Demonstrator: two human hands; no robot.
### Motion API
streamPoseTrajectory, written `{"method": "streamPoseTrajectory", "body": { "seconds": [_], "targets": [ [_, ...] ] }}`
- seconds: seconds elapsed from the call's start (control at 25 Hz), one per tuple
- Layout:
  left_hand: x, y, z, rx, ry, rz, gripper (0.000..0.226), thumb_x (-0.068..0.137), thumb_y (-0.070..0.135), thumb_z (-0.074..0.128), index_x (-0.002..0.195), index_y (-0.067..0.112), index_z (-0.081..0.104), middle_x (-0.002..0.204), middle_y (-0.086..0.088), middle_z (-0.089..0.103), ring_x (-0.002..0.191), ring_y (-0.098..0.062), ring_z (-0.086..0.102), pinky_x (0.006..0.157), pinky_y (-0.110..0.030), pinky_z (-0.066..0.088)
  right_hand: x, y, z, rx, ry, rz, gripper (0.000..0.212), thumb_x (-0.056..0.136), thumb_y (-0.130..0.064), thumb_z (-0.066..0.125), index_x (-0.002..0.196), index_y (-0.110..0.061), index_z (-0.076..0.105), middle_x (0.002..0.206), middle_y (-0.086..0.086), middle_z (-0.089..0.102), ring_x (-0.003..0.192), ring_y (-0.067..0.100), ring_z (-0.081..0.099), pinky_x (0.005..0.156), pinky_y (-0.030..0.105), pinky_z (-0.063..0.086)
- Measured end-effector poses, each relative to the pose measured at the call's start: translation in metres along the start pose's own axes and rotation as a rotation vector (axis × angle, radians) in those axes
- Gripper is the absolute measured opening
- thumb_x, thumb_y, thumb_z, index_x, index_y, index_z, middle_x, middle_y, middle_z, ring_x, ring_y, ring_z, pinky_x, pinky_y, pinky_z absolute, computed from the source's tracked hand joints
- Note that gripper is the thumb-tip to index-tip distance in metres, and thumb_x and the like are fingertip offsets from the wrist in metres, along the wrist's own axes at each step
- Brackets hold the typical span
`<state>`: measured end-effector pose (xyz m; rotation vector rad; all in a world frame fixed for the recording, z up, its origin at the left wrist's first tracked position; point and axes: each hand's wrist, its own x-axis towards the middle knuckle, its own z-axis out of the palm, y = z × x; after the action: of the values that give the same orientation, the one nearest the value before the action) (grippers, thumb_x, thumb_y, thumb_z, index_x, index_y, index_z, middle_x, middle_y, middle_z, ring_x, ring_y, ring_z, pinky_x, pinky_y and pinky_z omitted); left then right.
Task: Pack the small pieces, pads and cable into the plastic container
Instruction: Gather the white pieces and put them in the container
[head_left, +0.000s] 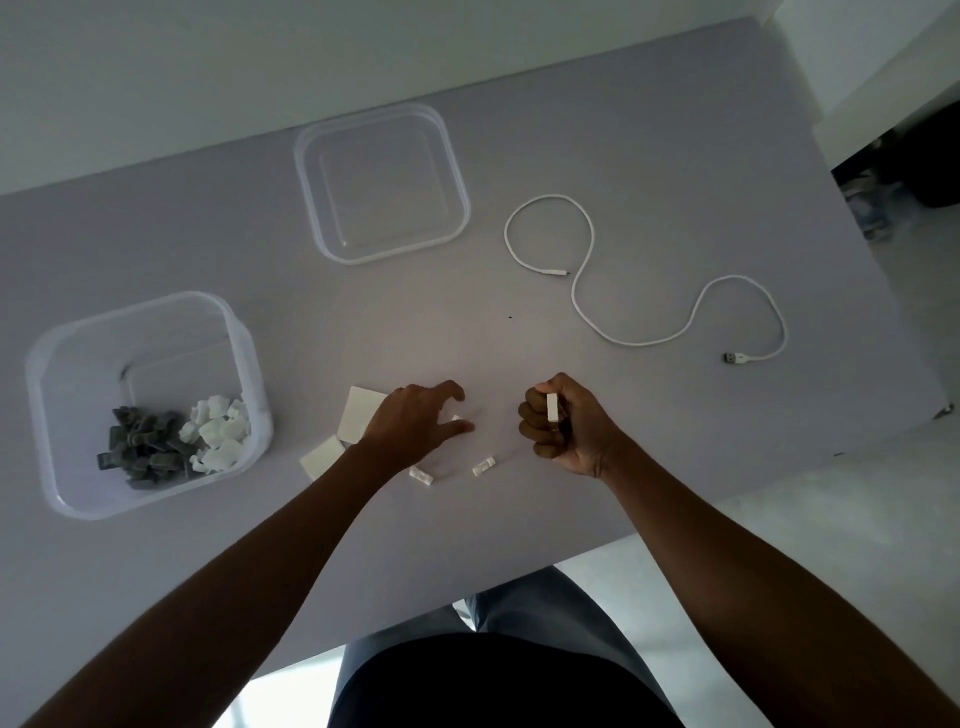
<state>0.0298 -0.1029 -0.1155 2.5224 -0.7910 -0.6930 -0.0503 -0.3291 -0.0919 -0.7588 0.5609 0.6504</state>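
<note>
Two hands are working low over the grey table (649, 156), which is carrying everything in play. Going down in size: the plastic container (52, 441) is sitting at the left, already holding a heap of grey pieces (140, 452) beside white pieces (218, 434); its clear lid (382, 182) is lying apart, further back; the white cable (587, 306) is snaking loose on the right, well away from the container. Square white pads (358, 415) are lying just under the left wrist. Down to the small stuff now: the left hand (415, 426) is hovering with fingers spread and loosely curved, reaching for a white piece beneath it, while the right hand (563, 426) is curling tight around a small white block (552, 408). Loose white clips (483, 464) are waiting near the table edge. Gathering of the last small pieces looks to be under way; next, I'd judge, comes carrying the handful left to the container, then the pads, then coiling the cable
</note>
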Motion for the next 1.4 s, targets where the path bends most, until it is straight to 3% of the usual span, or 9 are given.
{"method": "streamPoseTrajectory", "body": {
  "seconds": [0.2,0.32,0.44,0.56,0.68,0.76,1.0,1.2,1.4],
  "targets": [
    [-0.007,-0.011,-0.004,-0.041,-0.153,0.048,0.065,0.071,0.056,0.076,0.129,0.035,0.057,0.079,0.002,0.066,0.075,-0.013,0.063,0.068,-0.023,0.040,0.000,0.003,0.003,0.102,-0.109,0.034,0.013,0.072,-0.021,0.034,0.066,-0.018,0.023,0.055,0.000,0.031,0.045,0.014,0.017,0.041,0.017,0.011],
    [-0.008,-0.015,-0.002,-0.006,-0.122,0.095,0.057,0.076,0.048,0.076,0.128,0.032,0.060,0.092,-0.001,0.072,0.081,-0.018,0.065,0.069,-0.025,0.041,0.002,0.010,0.007,0.027,0.018,0.041,0.030,0.088,-0.029,0.040,0.061,-0.017,0.033,0.052,0.001,0.034,0.041,0.013,0.018,0.040,0.018,0.010],
    [-0.009,-0.019,-0.001,-0.023,-0.071,0.110,0.048,0.077,0.045,0.076,0.122,0.031,0.064,0.096,0.002,0.074,0.081,-0.018,0.066,0.071,-0.027,0.045,0.005,0.024,0.012,-0.221,0.287,-0.015,0.048,0.097,-0.039,0.053,0.056,-0.017,0.042,0.050,0.001,0.034,0.039,0.012,0.019,0.041,0.020,0.011],
    [-0.008,-0.021,-0.001,-0.040,-0.097,0.083,0.046,0.075,0.048,0.076,0.114,0.026,0.063,0.076,0.008,0.061,0.067,-0.014,0.057,0.063,-0.026,0.037,0.008,0.049,0.010,-0.720,0.469,-0.263,0.040,0.092,-0.037,0.065,0.060,-0.013,0.061,0.050,0.004,0.048,0.041,0.013,0.038,0.041,0.023,0.028],
    [-0.005,-0.023,0.000,-0.030,-0.148,0.101,0.050,0.077,0.053,0.073,0.110,0.020,0.055,0.077,0.010,0.055,0.065,-0.013,0.053,0.061,-0.026,0.036,0.009,0.076,0.001,-1.170,0.358,-0.451,0.024,0.085,-0.041,0.072,0.085,-0.017,0.071,0.077,-0.003,0.070,0.066,0.008,0.062,0.059,0.023,0.050],
    [-0.005,-0.024,0.001,0.003,-0.173,0.125,0.048,0.082,0.052,0.068,0.111,0.019,0.049,0.078,0.006,0.058,0.068,-0.018,0.058,0.060,-0.028,0.037,0.008,0.084,-0.001,-1.311,0.291,-0.441,0.032,0.082,-0.047,0.073,0.100,-0.022,0.066,0.092,-0.003,0.074,0.079,0.010,0.069,0.066,0.022,0.057],
    [-0.012,-0.020,0.007,0.033,-0.125,0.100,0.019,0.094,0.029,0.053,0.100,0.012,0.048,0.079,-0.010,0.067,0.070,-0.031,0.063,0.060,-0.035,0.043,0.006,0.093,-0.006,-1.495,0.386,-0.580,0.044,0.083,-0.040,0.074,0.119,-0.016,0.066,0.109,0.005,0.074,0.094,0.019,0.071,0.079,0.021,0.055],
    [-0.028,-0.015,0.001,-0.501,-0.136,-0.122,0.013,0.099,0.019,0.046,0.087,0.015,0.044,0.073,-0.001,0.068,0.064,-0.017,0.059,0.060,-0.030,0.044,0.003,0.094,-0.009,-1.482,0.415,-0.640,0.030,0.086,-0.035,0.073,0.106,-0.012,0.072,0.100,0.004,0.076,0.085,0.018,0.071,0.075,0.021,0.054],
    [-0.056,-0.020,-0.012,-1.084,-0.262,-0.389,0.014,0.098,0.008,0.045,0.087,0.016,0.044,0.065,-0.006,0.054,0.044,-0.012,0.027,0.044,-0.022,0.017,0.005,0.090,-0.001,-1.299,0.479,-0.514,0.024,0.087,-0.033,0.072,0.088,-0.010,0.067,0.078,0.003,0.070,0.065,0.014,0.061,0.058,0.022,0.048]
  ]
}}
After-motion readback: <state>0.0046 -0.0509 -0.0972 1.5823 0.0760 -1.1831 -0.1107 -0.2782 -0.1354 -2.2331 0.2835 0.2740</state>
